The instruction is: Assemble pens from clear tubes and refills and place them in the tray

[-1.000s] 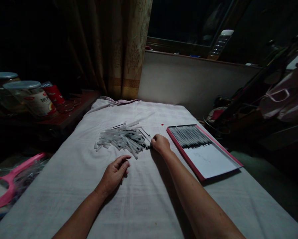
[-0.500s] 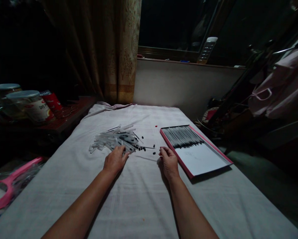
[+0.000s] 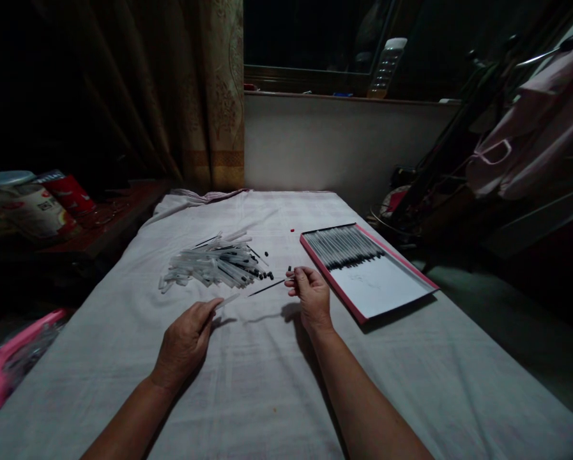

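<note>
My left hand (image 3: 184, 342) pinches a whitish, translucent pen barrel (image 3: 227, 300) that points to the right. My right hand (image 3: 312, 301) grips a thin dark pen refill (image 3: 267, 287) near one end, its tip angled down toward the barrel. Barrel and refill are apart, with a small gap between them. Beyond my left hand lies a loose pile of pen barrels and parts (image 3: 212, 259). Small black plugs (image 3: 267, 276) are scattered at its right edge. To the right of my right hand is a shallow pink-edged box (image 3: 333, 279) with a row of pens (image 3: 346, 246) in its far half.
A white cloth (image 3: 267, 370) covers the surface, with a tiny red piece (image 3: 292, 230) on it. Jars (image 3: 32, 207) and a red can (image 3: 70, 191) stand on a dark side table at left. Pink scissors (image 3: 8, 364) lie low at the left edge.
My left hand has left the pile with a barrel and come nearer me. My right hand has raised the refill and turned its tip down-left. The view has shifted slightly.
</note>
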Demonstrator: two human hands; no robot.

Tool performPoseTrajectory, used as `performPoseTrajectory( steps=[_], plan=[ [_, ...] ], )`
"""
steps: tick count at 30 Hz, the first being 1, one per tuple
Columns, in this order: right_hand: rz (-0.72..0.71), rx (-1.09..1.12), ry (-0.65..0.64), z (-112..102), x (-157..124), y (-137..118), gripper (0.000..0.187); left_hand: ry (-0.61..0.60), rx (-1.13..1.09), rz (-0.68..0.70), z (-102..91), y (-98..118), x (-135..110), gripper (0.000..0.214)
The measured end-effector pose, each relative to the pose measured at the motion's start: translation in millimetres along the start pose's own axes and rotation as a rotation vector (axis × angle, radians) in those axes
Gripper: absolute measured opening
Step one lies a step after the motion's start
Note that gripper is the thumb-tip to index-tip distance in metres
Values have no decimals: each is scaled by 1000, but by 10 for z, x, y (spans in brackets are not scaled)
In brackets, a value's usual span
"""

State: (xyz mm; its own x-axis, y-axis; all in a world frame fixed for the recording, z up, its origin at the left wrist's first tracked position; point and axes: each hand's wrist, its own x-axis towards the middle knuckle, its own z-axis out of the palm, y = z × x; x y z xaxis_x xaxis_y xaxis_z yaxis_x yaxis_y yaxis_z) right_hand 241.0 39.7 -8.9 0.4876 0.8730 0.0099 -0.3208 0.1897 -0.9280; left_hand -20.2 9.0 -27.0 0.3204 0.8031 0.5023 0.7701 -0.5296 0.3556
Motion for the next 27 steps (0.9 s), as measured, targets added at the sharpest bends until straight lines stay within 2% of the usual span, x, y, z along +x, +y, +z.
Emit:
performPoseTrajectory(
  steps=[6,10,13,16,18,20,23,25,27],
  plan=[
    [-7,1,3,30,-49,46,39,13,61,87,53,14,-3,32],
    [0,-13,-14,49,-74,50,39,-1,45,70,62,25,-37,32],
    [8,-20,-11,51,-85,41,40,-13,-41,-1,72,24,-47,30],
    [4,-24,19,32,-72,27,41,53,-261,-274,89,34,-18,25],
    [-4,-37,46,20,-62,19,41,156,-534,-532,90,75,34,21],
    [8,-43,61,18,-66,10,42,254,-878,-724,78,153,113,20],
    [59,-22,44,40,-107,-6,44,293,-1271,-925,54,306,253,14],
    [72,-25,21,60,-148,-14,46,335,-1387,-1034,53,391,328,7],
    [68,-48,5,77,-187,-17,46,358,-1456,-1103,64,440,368,12]
  ],
)
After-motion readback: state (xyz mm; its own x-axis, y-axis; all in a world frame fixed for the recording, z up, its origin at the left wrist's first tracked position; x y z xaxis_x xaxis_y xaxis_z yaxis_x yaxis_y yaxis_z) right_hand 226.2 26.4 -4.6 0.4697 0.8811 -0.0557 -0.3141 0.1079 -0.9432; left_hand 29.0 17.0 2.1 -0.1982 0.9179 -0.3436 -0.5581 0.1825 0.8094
